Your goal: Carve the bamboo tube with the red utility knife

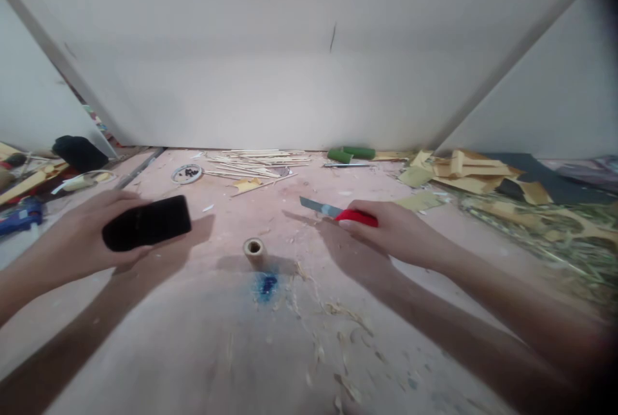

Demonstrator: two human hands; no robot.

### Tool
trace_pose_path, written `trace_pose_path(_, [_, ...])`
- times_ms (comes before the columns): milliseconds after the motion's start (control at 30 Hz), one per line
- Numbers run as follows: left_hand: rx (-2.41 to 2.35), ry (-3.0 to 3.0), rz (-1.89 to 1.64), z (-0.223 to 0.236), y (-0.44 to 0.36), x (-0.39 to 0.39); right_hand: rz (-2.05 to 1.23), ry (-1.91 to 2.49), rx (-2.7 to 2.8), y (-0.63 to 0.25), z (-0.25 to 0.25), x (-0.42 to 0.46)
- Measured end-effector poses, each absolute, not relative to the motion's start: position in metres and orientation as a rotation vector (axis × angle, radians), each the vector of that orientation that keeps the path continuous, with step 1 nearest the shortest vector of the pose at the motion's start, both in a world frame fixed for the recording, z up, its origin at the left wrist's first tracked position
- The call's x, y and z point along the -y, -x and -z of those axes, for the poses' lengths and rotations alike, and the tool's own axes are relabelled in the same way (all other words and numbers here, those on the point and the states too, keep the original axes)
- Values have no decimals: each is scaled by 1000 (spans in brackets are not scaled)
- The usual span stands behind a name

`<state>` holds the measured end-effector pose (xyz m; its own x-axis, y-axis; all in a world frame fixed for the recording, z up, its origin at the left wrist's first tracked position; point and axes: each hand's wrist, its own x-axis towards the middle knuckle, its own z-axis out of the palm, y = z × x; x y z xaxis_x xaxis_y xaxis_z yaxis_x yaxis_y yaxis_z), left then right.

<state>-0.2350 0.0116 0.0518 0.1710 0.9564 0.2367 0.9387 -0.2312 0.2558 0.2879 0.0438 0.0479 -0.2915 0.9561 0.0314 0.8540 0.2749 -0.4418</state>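
Observation:
My left hand (113, 225) is closed round a black slab with rounded ends (149, 223), held just above the work surface at the left. On the right, my right hand (381, 225) grips the red handle of a knife (316, 205), its grey blade pointing left. Between the two hands stands a short pale tube, like a piece of bamboo (254, 251), upright with its round hole facing up. Neither hand touches it. A blue stain (267, 286) marks the surface right in front of the tube.
Thin wooden sticks (255, 163) lie at the back beside a round lid holding dark bits (187, 174). Two green pieces (340, 156) rest by the white wall. Cardboard scraps (476, 174) pile up at right; a blue glue gun (22, 215) lies far left. Shavings litter the front.

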Motion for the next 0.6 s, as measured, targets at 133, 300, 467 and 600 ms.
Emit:
trace_pose_path(133, [-1647,-2787,-591,-69,178,-40,-472,1670,2303,-296,-46,-49])
trace_pose_path(300, [-1208,-3049,-521,-97,113,-70,-374,1546,2318,-293,-46,-47])
trace_pose_path(467, [-833,-3102,-538,-105,59,-84,-589,1263,2087,-255,-62,-40])
trace_pose_path(600, [-558,-3082,-584,-102,28,-86,-760,974,2037,-227,-69,-56])
